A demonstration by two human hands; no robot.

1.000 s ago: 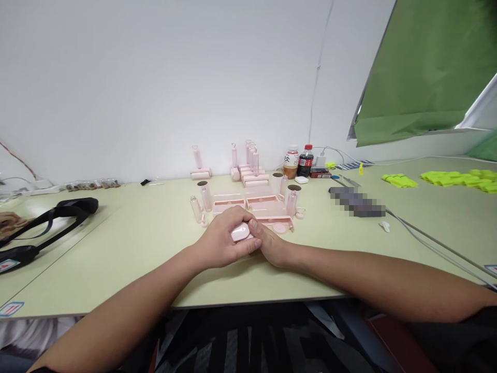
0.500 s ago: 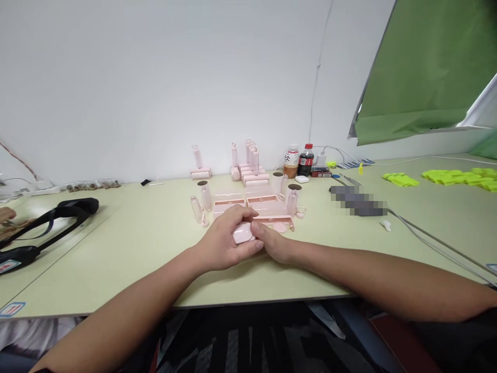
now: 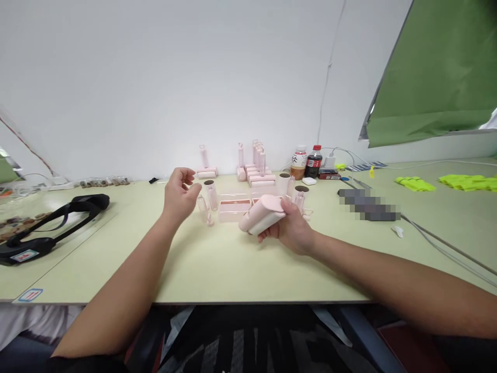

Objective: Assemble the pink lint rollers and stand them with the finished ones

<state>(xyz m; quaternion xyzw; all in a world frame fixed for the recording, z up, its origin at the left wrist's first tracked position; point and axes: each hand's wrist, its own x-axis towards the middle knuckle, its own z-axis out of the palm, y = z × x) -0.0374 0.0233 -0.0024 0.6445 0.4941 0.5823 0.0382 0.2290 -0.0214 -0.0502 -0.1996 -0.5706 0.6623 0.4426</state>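
Observation:
My right hand (image 3: 297, 228) grips a pink lint roller (image 3: 264, 213), a fat cylinder with a white strip along its side, held tilted above the table. Its fingers wrap round the right end. My left hand (image 3: 179, 198) is raised with its fingers apart and nothing in them. Just right of it stand a pale roll with a brown core (image 3: 210, 196) and a clear pink handle tube (image 3: 202, 208). Beyond the roller lie open pink trays (image 3: 235, 211). Another brown-cored roll (image 3: 301, 194) stands behind my right hand, which partly hides it.
Several lint rollers with upright looped handles (image 3: 259, 168) stand by the wall. Right of them are a tea-coloured bottle (image 3: 298, 163) and a cola bottle (image 3: 313, 162). A black strapped headset (image 3: 54, 223) lies left; a cable (image 3: 438, 246) and neon-yellow bundles (image 3: 414, 183) lie right.
My left hand has let go of the pink piece and moved left and away toward the standing tubes. My right hand now holds the roller alone, tilted up. The view has shifted slightly.

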